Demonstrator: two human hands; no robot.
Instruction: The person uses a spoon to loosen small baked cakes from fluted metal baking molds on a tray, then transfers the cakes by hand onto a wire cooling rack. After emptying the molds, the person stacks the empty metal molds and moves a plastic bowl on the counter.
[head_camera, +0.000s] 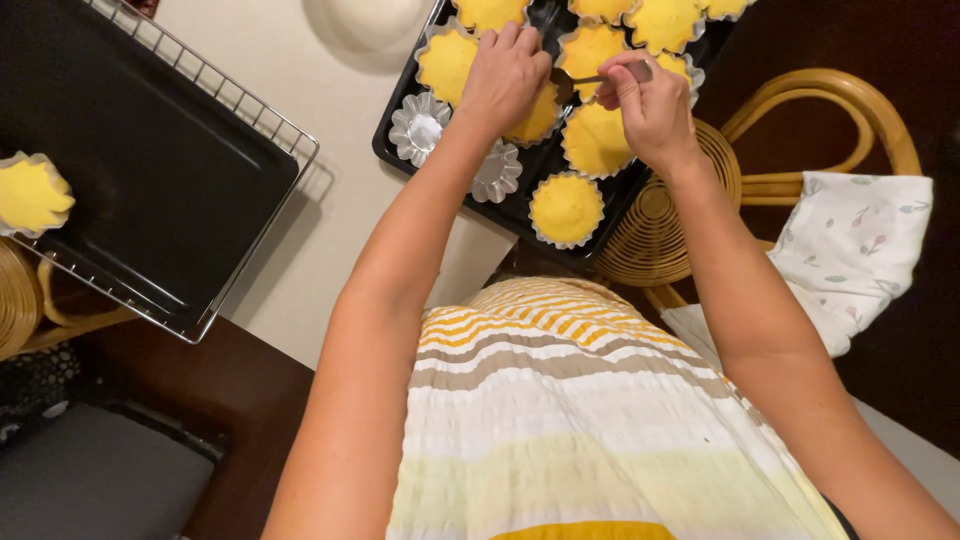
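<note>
Left hand (505, 75) clamped over a yellow cake in its fluted metal mould (535, 118) on the black baking tray (395, 150) | right hand (650, 105) pinches a small metal spoon (590, 79) | tray overhangs a wicker chair (800, 130) | cream table (290, 60), wire rack with dark tray (150, 160) left.

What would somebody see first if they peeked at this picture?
Bright yellow cakes in fluted tins fill a black baking tray at the top. The left hand steadies one tin while the right hand holds a spoon over it. One more cake sits far left.
</note>
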